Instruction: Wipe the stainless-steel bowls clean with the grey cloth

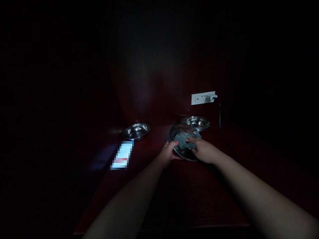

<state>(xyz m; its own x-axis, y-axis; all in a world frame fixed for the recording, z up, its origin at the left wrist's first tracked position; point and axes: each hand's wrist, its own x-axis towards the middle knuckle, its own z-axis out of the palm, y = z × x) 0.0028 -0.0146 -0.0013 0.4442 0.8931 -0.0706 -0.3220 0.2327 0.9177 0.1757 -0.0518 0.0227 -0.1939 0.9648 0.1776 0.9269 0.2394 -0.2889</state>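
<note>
A shiny metal bowl (pixel 184 153) is tilted up off the dark red table, its inside facing me. My left hand (pixel 167 154) grips its left rim, thumb on the inner side and fingers underneath. A grey-green cloth (pixel 180 139) lies bunched against the inside of the bowl. My right hand (pixel 203 150) presses on this cloth, fingers bent over it; part of the cloth is hidden under them.
Behind the held bowl stand stacked metal bowls (pixel 198 123). Another metal bowl (pixel 136 131) sits to the left, with a lit phone (pixel 122 155) in front of it. A white wall socket (pixel 196 98) holds a plug whose dark cable (pixel 219 116) hangs down. The surroundings are very dark.
</note>
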